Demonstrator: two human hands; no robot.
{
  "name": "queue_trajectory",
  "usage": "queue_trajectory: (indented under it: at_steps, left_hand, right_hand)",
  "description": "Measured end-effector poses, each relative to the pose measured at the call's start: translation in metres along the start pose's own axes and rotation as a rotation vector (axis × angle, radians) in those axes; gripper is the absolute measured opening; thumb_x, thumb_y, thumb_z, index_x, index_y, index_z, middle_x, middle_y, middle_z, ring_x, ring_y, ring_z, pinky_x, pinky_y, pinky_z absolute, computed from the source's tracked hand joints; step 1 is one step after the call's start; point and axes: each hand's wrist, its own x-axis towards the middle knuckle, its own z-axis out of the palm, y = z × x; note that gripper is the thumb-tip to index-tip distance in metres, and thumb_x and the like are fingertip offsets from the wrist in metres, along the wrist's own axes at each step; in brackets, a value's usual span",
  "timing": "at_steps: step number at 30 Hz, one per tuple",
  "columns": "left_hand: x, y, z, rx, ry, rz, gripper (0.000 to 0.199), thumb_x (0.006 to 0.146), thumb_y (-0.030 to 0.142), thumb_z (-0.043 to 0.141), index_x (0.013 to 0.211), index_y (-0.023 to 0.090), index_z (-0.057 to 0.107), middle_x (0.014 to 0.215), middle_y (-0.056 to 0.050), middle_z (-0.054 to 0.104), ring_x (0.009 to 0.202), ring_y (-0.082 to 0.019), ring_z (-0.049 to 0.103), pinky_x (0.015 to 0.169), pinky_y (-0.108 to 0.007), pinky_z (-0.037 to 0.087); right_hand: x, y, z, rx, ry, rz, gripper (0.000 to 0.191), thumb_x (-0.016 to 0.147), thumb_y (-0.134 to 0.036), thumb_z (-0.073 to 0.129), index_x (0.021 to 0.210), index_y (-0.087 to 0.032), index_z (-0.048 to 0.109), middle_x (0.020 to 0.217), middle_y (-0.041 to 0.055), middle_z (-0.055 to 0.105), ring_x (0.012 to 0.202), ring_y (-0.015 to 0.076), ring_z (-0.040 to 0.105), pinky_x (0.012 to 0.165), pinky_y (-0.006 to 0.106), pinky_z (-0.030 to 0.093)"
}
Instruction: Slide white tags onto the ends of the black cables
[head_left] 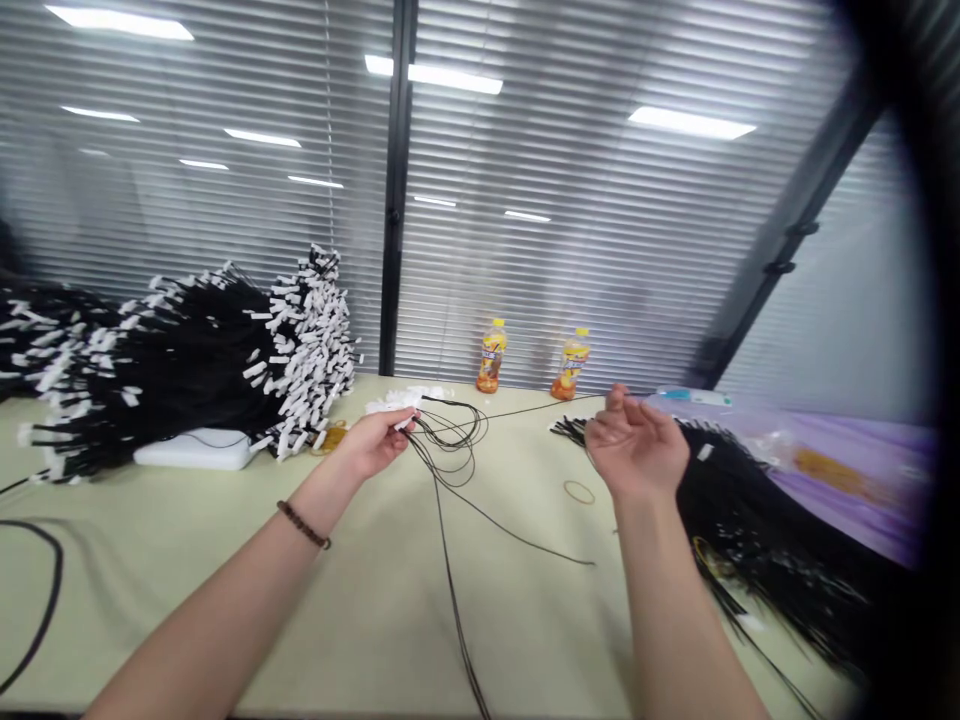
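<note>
My left hand [379, 440], with a beaded bracelet on the wrist, pinches the white connector ends of several thin black cables [450, 440]. Their loops hang to the right of the fingers, and long strands run down the table. More white connectors [397, 400] lie just behind that hand. On the right, my right hand [637, 440] is raised palm up with curled fingers. One thin cable stretches from the loops towards its fingertips; whether the fingers grip it is too small to tell. A rubber band [579, 492] lies on the table between the hands.
Large black cable bundles with white ends [300, 350] fill the left, beside a white box [195, 450]. Two drink bottles [491, 357] stand at the back by the blinds. Another black cable bundle [750, 510] and purple plastic packaging [862, 490] lie on the right of the pale table [525, 630].
</note>
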Motion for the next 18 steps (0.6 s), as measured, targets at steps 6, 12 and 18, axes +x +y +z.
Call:
queue_trajectory:
  at_steps: [6,12,18]
  left_hand:
    - [-0.003,-0.005,0.005,0.035,0.020,-0.063,0.016,0.064,0.013,0.065,0.079,0.009,0.060,0.077,-0.001,0.058,0.055,-0.001,0.049,0.039,-0.010,0.033]
    - [-0.004,-0.013,0.010,0.113,0.031,-0.170,0.016,0.059,0.012,0.068,0.073,0.007,0.062,0.069,-0.002,0.058,0.053,-0.003,0.049,0.041,-0.012,0.033]
    - [-0.008,-0.016,0.017,0.150,0.045,-0.213,0.016,0.056,0.013,0.069,0.070,0.008,0.062,0.069,-0.004,0.059,0.054,-0.004,0.049,0.036,-0.013,0.024]
  right_hand:
    - [-0.006,0.035,0.032,-0.632,0.074,-0.241,0.011,0.075,-0.025,0.052,0.083,-0.019,0.057,0.077,-0.0007,0.052,0.053,0.0052,0.041,0.044,0.017,0.028]
    - [-0.044,0.091,0.072,-1.505,-0.336,-0.278,0.015,0.075,-0.019,0.048,0.065,-0.018,0.060,0.060,-0.0007,0.053,0.055,0.0088,0.044,0.054,0.021,0.032]
    - [-0.058,0.114,0.078,-1.651,-0.350,-0.251,0.020,0.076,-0.020,0.046,0.061,-0.017,0.057,0.055,-0.0009,0.050,0.053,0.0091,0.042,0.053,0.021,0.028]
